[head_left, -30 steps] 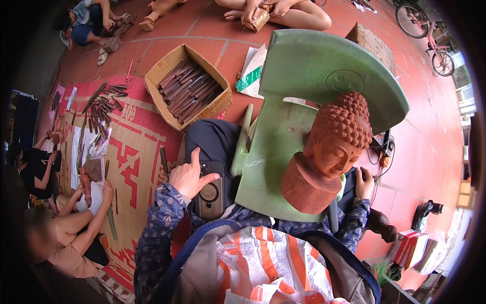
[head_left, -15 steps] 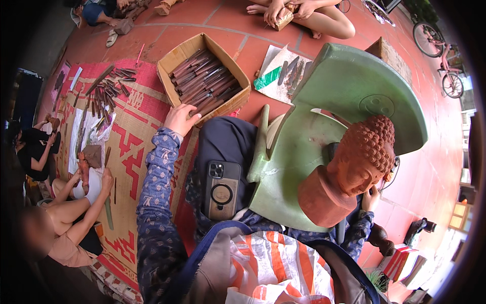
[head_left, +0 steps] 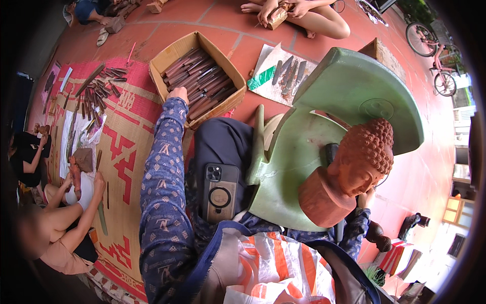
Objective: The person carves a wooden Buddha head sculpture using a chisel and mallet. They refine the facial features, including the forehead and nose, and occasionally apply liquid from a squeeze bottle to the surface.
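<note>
My left hand (head_left: 178,94) reaches over the near-left wall of a cardboard box (head_left: 237,76) filled with wooden-handled carving tools (head_left: 200,76). Its knuckles are bent and its fingertips are hidden among the tools. A reddish-brown carved Buddha head (head_left: 369,147) with curled hair leans tilted at the front of a green plastic chair (head_left: 288,177). Against the carving's face side, my right hand (head_left: 365,198) holds it, its fingers mostly hidden behind the wood. A dark mallet-like piece (head_left: 331,151) shows partly behind the carving's neck.
A phone (head_left: 221,192) lies on my left thigh. Flat blades (head_left: 291,73) rest on a white sheet beyond the box. More tools (head_left: 96,96) lie on the red and tan mat (head_left: 121,167). One person (head_left: 66,238) works at the left, another (head_left: 298,12) across from me.
My left hand has gone from the box's near-left rim over it and in among the tools. My right hand has shifted slightly upward beside the carved head; the view has turned a little.
</note>
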Demonstrator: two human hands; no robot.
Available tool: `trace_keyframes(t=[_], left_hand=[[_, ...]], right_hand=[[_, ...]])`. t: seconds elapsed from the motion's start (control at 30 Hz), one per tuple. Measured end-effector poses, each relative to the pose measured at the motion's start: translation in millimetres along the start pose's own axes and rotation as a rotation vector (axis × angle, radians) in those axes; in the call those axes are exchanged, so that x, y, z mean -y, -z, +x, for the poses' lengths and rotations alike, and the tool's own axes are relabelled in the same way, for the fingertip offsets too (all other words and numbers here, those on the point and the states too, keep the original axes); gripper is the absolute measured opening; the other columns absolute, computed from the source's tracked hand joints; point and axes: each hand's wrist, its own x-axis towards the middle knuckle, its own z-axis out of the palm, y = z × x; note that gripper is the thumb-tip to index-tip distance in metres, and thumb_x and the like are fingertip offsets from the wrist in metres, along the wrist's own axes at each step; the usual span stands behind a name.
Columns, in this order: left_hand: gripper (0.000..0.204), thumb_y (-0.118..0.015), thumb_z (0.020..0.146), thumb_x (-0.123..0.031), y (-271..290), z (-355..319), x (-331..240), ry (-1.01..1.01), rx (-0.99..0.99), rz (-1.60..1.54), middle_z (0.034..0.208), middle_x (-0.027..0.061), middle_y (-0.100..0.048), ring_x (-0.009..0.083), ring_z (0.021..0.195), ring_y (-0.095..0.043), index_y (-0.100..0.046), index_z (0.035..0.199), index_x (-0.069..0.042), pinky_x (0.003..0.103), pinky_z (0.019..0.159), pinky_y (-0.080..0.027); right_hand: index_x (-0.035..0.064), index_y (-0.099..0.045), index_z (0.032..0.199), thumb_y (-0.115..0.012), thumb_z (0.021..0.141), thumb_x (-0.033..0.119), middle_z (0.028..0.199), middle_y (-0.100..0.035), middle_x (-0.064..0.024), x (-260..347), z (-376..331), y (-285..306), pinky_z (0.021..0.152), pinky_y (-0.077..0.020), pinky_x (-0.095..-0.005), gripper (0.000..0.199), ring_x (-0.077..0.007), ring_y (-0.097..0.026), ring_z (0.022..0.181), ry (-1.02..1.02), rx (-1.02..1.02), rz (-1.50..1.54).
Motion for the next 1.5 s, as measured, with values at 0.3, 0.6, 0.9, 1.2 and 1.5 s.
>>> trace_keyframes(t=[0.3, 0.6, 0.9, 1.2, 1.5], left_hand=[[0.026, -0.067, 0.075, -0.007, -5.1, 12.1, 16.9, -0.068, 0.125, 0.042, 0.109, 0.0243, -0.062, 0.0359, 0.105, -0.06, -0.063, 0.1, 0.0, 0.043, 0.088, -0.051], [0.029, -0.063, 0.079, -0.011, 44.2, -6.7, 12.6, -0.067, 0.176, 0.192, 0.112, 0.0181, -0.063, 0.033, 0.105, -0.061, -0.066, 0.108, -0.007, 0.042, 0.089, -0.05], [0.019, -0.06, 0.082, -0.01, 122.8, -41.3, 59.6, -0.119, -0.056, 0.288, 0.104, 0.0144, -0.066, 0.0317, 0.104, -0.06, -0.068, 0.099, -0.009, 0.043, 0.088, -0.049], [0.021, -0.056, 0.084, -0.001, 146.6, -134.5, 66.5, -0.413, -0.057, -0.561, 0.091, 0.0105, -0.058, 0.0217, 0.087, -0.059, -0.055, 0.105, 0.0, 0.033, 0.073, -0.048], [0.012, -0.057, 0.09, -0.008, 217.0, -220.2, 16.0, -0.535, -0.294, -1.214, 0.081, 0.0025, -0.059, 0.0079, 0.065, -0.057, -0.057, 0.097, 0.002, 0.021, 0.06, -0.048]], right_hand=[[-0.0036, -0.064, 0.101, -0.058, 0.081, 0.021, 0.089, -0.068, -0.021, 4.7, 1.5, -2.5, 0.078, -0.0478, -0.0345, 0.032, -0.0275, -0.066, 0.086, 0.029, -0.021, -0.022], [-0.0048, -0.065, 0.101, -0.061, 0.085, 0.025, 0.092, -0.068, -0.0214, -2.2, 5.5, -3.7, 0.08, -0.0483, -0.0357, 0.034, -0.0303, -0.066, 0.088, 0.009, -0.034, -0.071], [-0.0056, -0.064, 0.102, -0.062, 0.086, 0.027, 0.093, -0.068, -0.0207, -0.1, 5.2, -5.8, 0.082, -0.0474, -0.0351, 0.036, -0.0282, -0.066, 0.089, 0.047, -0.017, 0.076], [0.0009, -0.037, 0.137, -0.059, 0.089, 0.037, 0.127, -0.043, -0.0316, -18.4, -44.2, -18.3, 0.1, -0.0365, -0.0436, 0.064, -0.0432, -0.044, 0.119, -0.045, -0.193, 0.029], [0.0029, -0.04, 0.134, -0.037, 0.099, 0.032, 0.132, -0.049, -0.0169, -121.6, -205.5, -68.3, 0.101, -0.0378, -0.0362, 0.046, -0.0303, -0.047, 0.121, -0.345, 0.183, 1.115]])
